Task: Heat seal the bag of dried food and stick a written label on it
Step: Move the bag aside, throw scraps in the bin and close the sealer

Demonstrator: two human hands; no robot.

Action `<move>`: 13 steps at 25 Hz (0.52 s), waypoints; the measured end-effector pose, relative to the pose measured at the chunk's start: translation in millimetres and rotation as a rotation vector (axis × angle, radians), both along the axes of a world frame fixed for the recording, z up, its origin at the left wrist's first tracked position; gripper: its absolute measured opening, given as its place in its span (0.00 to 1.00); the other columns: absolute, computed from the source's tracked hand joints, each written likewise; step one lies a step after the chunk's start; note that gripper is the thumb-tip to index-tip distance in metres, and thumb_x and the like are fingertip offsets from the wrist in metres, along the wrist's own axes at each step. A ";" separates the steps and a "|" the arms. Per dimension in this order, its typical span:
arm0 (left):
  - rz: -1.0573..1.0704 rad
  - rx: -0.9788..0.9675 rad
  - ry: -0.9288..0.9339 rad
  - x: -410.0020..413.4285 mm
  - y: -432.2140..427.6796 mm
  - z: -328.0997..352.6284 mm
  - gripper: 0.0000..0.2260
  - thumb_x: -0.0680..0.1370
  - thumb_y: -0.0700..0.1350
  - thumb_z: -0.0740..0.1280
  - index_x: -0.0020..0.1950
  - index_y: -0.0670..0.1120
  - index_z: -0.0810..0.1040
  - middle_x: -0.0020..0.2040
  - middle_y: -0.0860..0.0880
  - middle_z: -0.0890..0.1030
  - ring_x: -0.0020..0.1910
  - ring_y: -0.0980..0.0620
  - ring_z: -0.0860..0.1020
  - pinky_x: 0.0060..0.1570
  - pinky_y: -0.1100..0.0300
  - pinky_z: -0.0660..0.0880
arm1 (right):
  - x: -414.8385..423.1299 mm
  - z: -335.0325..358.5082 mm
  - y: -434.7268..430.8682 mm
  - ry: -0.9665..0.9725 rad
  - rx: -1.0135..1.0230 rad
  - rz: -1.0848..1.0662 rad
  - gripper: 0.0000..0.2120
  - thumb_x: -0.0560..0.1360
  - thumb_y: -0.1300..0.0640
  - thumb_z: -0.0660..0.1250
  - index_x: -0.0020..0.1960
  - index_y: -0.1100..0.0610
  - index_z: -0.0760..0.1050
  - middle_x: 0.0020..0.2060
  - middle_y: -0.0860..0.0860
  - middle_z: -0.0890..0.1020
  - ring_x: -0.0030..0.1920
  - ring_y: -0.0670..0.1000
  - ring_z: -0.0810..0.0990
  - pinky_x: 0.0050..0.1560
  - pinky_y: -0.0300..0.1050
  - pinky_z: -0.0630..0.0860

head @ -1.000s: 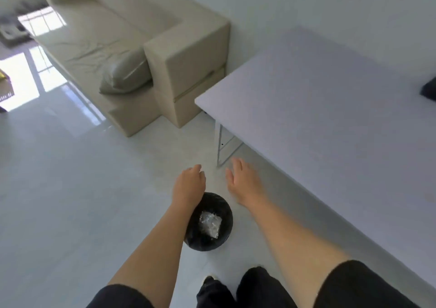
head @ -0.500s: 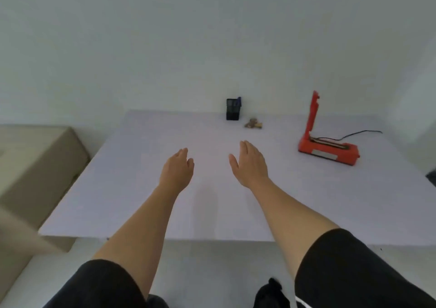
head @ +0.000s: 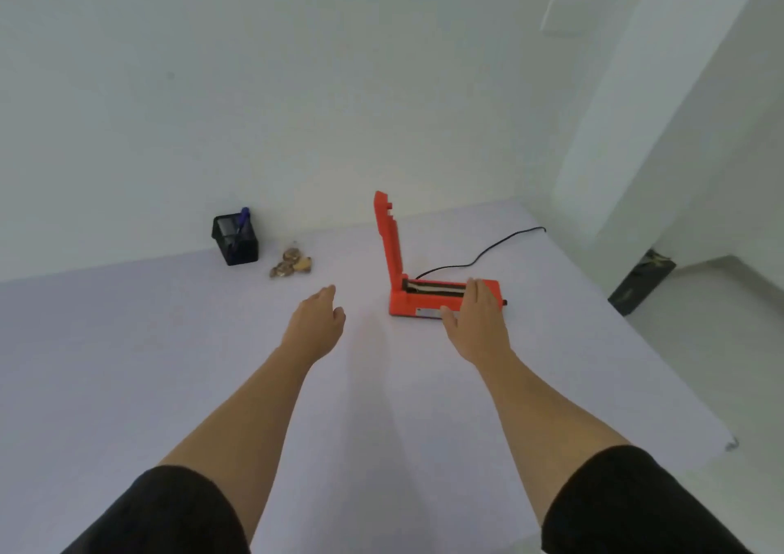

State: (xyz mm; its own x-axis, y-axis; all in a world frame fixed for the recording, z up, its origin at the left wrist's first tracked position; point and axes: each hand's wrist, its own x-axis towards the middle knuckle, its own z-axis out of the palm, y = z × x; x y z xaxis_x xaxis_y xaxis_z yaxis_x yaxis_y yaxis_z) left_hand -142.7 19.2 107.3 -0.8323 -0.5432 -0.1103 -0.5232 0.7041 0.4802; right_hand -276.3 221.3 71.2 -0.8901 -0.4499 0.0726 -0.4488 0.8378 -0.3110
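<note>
While both hands are reaching empty and spread, left hand (head: 316, 323) and right hand (head: 477, 325) over the table (head: 169, 362), the bag of dried food (head: 291, 263) is lying beside the pen holder (head: 235, 240), left of the open sealer (head: 418, 284); likely light, crinkly, slippery, so pinching its top edge looks best.

We see a pale lilac table (head: 169, 362) whose far edge runs along a plain white wall (head: 297, 86). At the table's far right corner a white pillar (head: 628, 107) juts out, and high on the wall beside it sits a small white plate (head: 561, 15), too blurred for us to name. Off the table's right edge, down on the pale floor (head: 729, 349), a dark box (head: 640, 284) stands against the foot of the pillar. We note a small metal fitting (head: 732, 443) at the near right corner.
</note>
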 end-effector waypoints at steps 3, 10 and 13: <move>-0.002 0.060 -0.035 -66.1 8.7 -10.1 0.23 0.80 0.40 0.55 0.75 0.39 0.58 0.74 0.40 0.65 0.72 0.42 0.63 0.70 0.54 0.60 | -62.0 -14.9 19.7 -0.074 0.017 -0.069 0.34 0.78 0.48 0.59 0.73 0.68 0.52 0.73 0.63 0.60 0.74 0.59 0.58 0.74 0.50 0.55; 0.087 0.357 -0.033 -129.7 31.6 -38.6 0.28 0.76 0.34 0.58 0.76 0.43 0.55 0.69 0.39 0.70 0.67 0.40 0.69 0.62 0.52 0.70 | -112.7 -61.2 36.9 -0.415 0.073 -0.254 0.27 0.76 0.49 0.63 0.66 0.66 0.62 0.61 0.61 0.73 0.61 0.60 0.74 0.59 0.51 0.72; 0.097 0.383 0.091 -136.2 39.8 -49.0 0.28 0.73 0.31 0.56 0.72 0.47 0.63 0.65 0.42 0.73 0.65 0.41 0.71 0.56 0.58 0.68 | -115.1 -75.6 35.0 -0.418 0.041 -0.252 0.20 0.78 0.51 0.60 0.62 0.65 0.66 0.57 0.60 0.76 0.57 0.59 0.77 0.54 0.49 0.73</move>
